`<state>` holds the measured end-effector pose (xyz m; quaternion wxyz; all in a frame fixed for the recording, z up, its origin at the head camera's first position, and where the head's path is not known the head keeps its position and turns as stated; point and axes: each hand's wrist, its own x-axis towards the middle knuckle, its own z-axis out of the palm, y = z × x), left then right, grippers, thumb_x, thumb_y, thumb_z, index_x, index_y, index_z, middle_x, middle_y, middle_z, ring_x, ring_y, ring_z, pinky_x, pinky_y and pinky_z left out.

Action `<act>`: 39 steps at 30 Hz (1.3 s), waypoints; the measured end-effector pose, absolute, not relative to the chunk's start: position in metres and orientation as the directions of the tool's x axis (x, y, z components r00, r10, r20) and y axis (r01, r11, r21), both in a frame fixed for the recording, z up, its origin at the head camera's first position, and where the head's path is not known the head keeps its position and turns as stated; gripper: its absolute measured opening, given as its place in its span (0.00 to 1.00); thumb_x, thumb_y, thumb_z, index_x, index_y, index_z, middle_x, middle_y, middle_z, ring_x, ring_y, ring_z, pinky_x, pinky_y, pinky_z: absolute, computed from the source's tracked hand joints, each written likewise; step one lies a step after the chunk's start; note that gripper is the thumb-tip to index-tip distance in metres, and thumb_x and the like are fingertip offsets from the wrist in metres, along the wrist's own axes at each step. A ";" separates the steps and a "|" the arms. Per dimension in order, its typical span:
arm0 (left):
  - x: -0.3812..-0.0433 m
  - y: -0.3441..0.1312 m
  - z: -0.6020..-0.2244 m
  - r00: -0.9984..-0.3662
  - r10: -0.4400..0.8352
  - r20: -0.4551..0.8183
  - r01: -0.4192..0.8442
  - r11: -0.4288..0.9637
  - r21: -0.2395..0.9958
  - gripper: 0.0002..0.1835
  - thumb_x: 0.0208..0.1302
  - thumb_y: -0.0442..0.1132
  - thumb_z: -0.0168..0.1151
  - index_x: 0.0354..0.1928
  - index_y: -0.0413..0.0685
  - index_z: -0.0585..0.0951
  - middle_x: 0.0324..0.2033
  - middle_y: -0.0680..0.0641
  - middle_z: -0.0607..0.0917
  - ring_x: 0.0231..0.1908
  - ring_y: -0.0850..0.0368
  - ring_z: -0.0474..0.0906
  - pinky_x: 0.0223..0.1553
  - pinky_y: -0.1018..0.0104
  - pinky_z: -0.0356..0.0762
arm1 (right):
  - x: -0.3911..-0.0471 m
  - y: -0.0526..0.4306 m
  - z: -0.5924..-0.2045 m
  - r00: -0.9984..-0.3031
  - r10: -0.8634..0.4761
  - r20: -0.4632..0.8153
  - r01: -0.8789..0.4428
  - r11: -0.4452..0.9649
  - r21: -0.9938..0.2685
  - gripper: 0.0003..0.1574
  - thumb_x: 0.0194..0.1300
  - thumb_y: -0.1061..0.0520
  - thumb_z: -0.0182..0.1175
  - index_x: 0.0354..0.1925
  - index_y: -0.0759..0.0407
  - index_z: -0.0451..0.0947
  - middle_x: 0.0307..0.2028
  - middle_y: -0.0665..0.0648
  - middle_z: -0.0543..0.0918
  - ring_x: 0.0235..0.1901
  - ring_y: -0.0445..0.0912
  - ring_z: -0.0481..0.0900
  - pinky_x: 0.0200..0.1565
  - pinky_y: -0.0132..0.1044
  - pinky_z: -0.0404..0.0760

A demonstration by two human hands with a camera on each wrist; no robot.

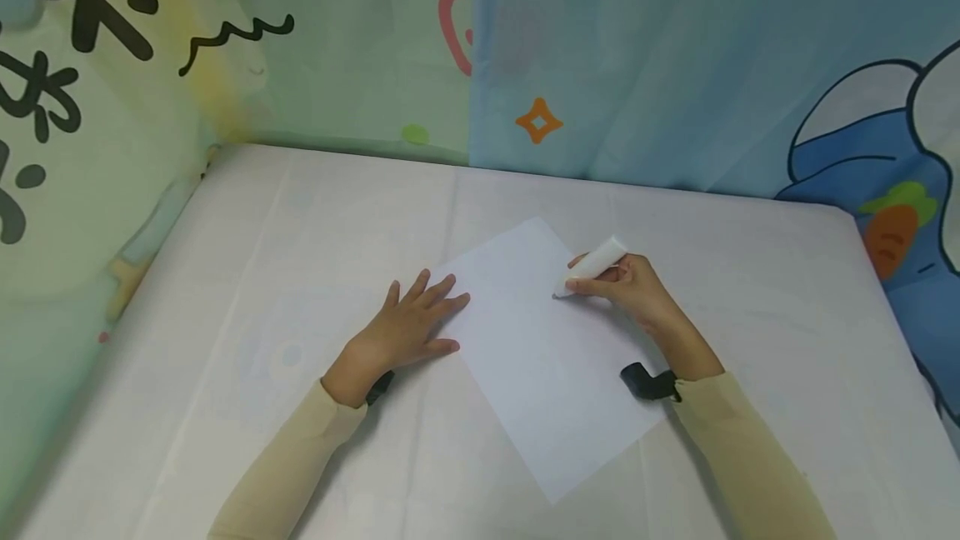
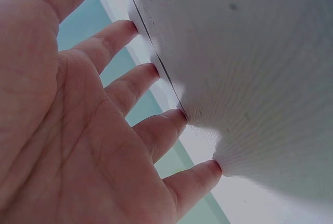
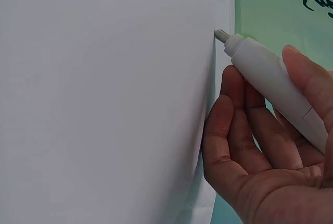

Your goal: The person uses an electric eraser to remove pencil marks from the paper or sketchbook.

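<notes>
A blank white sheet of paper (image 1: 525, 373) lies turned at an angle on the white-covered table. My left hand (image 1: 405, 323) rests with fingers spread at the sheet's left corner; in the left wrist view its fingertips (image 2: 174, 117) are right at the paper's edge. My right hand (image 1: 641, 294) pinches a thick white pen-shaped tool (image 1: 597, 261) between thumb and fingers. The tool slants down to the left, its short grey tip (image 3: 221, 35) close over the upper part of the sheet. Part of the paper's right side is hidden beneath the right hand and wrist.
The white table cover (image 1: 300, 273) spreads around the sheet. A printed curtain (image 1: 660, 65) hangs behind the table's far edge and along the left side. Black wrist devices (image 1: 647, 382) sit under both wrists, the right one over the paper.
</notes>
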<state>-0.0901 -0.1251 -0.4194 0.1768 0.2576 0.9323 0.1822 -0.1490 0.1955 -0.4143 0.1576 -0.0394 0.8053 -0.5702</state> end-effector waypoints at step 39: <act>-0.090 -0.125 -0.420 -0.805 0.540 -0.244 0.406 0.802 0.438 0.36 0.68 0.51 0.60 0.74 0.49 0.62 0.75 0.41 0.53 0.74 0.35 0.40 0.67 0.30 0.41 | -0.140 0.195 -0.414 -0.944 -0.268 -0.195 0.106 0.311 -0.944 0.25 0.57 0.66 0.69 0.51 0.77 0.74 0.35 0.36 0.84 0.43 0.33 0.80 0.46 0.25 0.75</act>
